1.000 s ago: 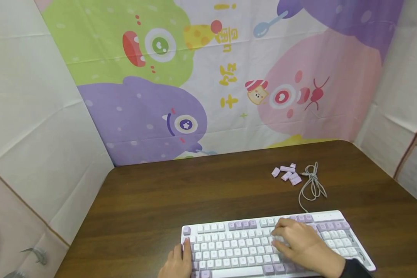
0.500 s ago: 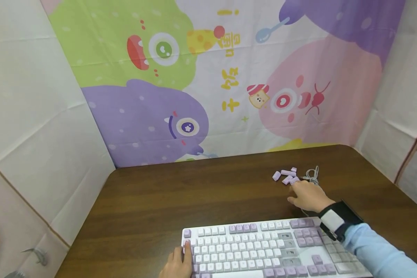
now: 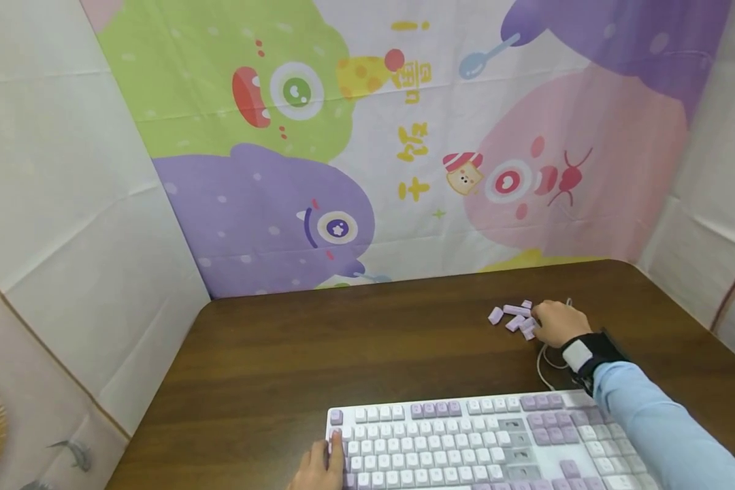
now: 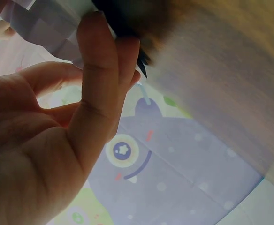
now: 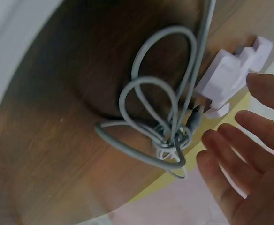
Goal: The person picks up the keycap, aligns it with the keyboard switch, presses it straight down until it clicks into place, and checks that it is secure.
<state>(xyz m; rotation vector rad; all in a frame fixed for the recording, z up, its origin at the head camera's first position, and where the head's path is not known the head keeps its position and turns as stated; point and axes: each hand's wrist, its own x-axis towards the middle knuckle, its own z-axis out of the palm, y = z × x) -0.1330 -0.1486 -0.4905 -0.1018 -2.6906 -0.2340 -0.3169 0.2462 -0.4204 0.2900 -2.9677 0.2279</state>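
Observation:
A white and lilac keyboard (image 3: pixel 429 446) lies at the front of the table. At its left edge my left hand (image 3: pixel 320 466) grips it, thumb on top by the keys; in the left wrist view, fingers (image 4: pixel 99 70) reach to the keyboard's edge. My right hand (image 3: pixel 560 323) is at the back right, fingertips right beside a small pile of loose lilac keycaps (image 3: pixel 514 323). In the right wrist view its fingers (image 5: pixel 231 154) are spread and relaxed, the thumb overlapping the keycaps (image 5: pixel 221 75). A column of switch spots (image 3: pixel 518 439) on the keyboard has no caps.
A bundled grey cable (image 5: pixel 160 122) lies under and beside the right hand and runs to the keyboard's back edge. A brown wooden table (image 3: pixel 343 347) carries everything. Behind it hangs a cartoon-printed cloth (image 3: pixel 404 238), with white cloth walls at both sides.
My right hand has left the keyboard, uncovering the capless column, and reached back to the loose keycaps and cable. The left hand keeps its hold on the keyboard's left edge.

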